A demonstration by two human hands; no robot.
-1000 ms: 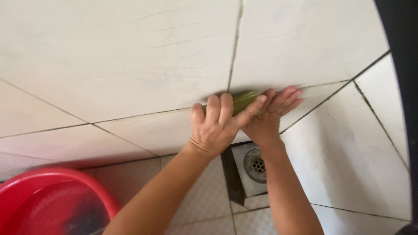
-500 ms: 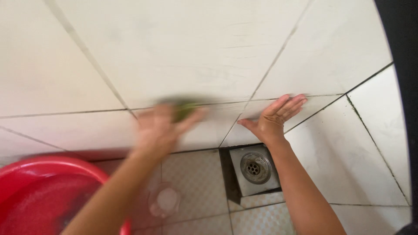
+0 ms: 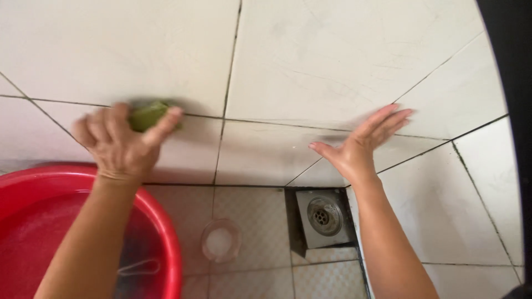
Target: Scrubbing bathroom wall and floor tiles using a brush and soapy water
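My left hand point(image 3: 119, 143) grips a green scrubbing sponge point(image 3: 145, 115) and presses it against the white tiled wall point(image 3: 310, 61), on a dark grout line at the left. Only the sponge's top edge shows above my fingers. My right hand point(image 3: 360, 145) lies flat and open against the wall's lowest tile row, fingers pointing up and right, holding nothing. Both forearms reach up from the bottom of the view.
A red plastic basin point(image 3: 166, 232) with water stands on the floor at bottom left, under my left arm. A square metal floor drain point(image 3: 322, 217) sits in the corner below my right hand. A small round clear lid point(image 3: 220, 241) lies on the patterned floor tiles.
My left hand has swept the sponge leftwards along the wall, away from my right hand. My right hand has stayed flat on the wall. The view has shifted, showing more of the basin.
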